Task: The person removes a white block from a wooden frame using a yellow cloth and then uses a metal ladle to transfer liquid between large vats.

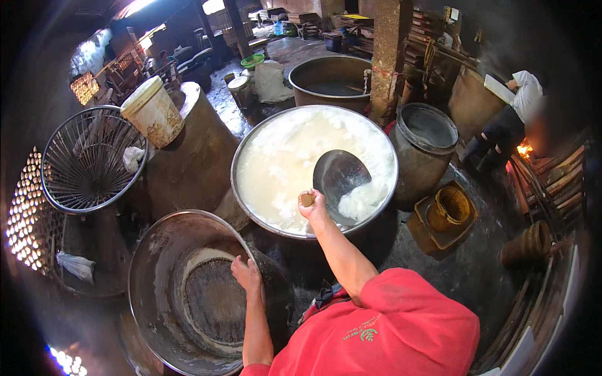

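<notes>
In front of me stands a wide round metal vat point(236, 164) of cloudy whitish liquid with thick white curds point(269, 147). My right hand point(315, 208) is closed around the short wooden handle point(306, 199) of a large dark scoop point(335, 175). Its bowl dips into the vat near the front right, with a white clump at its edge. At the lower left is a deep metal basin point(153, 269), its inner bottom showing a worn round patch. My left hand point(246, 274) grips that basin's right rim, fingers hooked inside; their tips are partly hard to make out.
Left of the vat, a dirty white bucket point(152, 111) sits near a slatted round basket point(88, 160). A dark barrel point(426, 131) and a yellowish bucket point(450, 207) stand to the right. Behind are another vat point(331, 70) and a post point(390, 62). A person point(523, 100) bends near a fire point(525, 149).
</notes>
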`<state>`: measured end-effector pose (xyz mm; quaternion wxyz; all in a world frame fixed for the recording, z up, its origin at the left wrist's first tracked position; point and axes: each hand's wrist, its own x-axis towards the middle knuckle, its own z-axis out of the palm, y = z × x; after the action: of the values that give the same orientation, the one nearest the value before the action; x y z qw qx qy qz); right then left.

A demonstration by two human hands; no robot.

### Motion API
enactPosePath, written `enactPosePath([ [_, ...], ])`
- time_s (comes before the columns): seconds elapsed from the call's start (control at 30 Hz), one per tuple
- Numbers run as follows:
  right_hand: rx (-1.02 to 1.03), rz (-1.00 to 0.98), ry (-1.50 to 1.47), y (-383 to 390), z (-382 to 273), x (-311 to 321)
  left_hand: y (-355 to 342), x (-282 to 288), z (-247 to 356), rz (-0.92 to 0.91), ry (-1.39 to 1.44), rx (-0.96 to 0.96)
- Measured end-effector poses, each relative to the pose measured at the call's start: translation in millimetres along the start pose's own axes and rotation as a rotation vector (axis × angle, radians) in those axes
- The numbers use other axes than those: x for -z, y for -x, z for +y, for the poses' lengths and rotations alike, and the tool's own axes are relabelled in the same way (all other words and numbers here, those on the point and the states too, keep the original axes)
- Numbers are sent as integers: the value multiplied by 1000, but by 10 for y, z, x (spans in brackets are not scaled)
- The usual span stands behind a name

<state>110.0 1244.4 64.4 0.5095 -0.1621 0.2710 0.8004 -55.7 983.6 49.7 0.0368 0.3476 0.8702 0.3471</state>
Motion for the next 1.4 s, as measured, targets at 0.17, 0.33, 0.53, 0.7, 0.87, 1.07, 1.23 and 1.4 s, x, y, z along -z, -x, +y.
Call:
enactPosePath([
  [0.17, 40, 168, 82, -181, -356, -198, -211, -212, -27, 25, -94, 134],
  [0.33, 143, 231, 79, -530, -873, -237, -222, -382, 153, -62, -209, 302],
  [0.53, 210, 346, 245, -793, -1176, -537, -118, -520, -39, -43, -309, 399],
  [0.7, 207, 376, 314, -1300, -1648, -729, -184, -467, 251, -74, -324, 426],
  [0.87, 187, 479, 396, -2143, -2250, -828, -288, -561, 291, -89, -300, 431],
  [1.07, 163, 593, 538, -2411, -1769, -1245, -204, -472, 189, -46, -366, 495],
  [1.23, 115, 523, 778, -2754, -1904, -1495, -314, -555, 284, -80, -403, 489],
  [1.4, 68, 630, 1026, -2870, -1567, -1704, -286, -530, 335, -69, -420, 499],
])
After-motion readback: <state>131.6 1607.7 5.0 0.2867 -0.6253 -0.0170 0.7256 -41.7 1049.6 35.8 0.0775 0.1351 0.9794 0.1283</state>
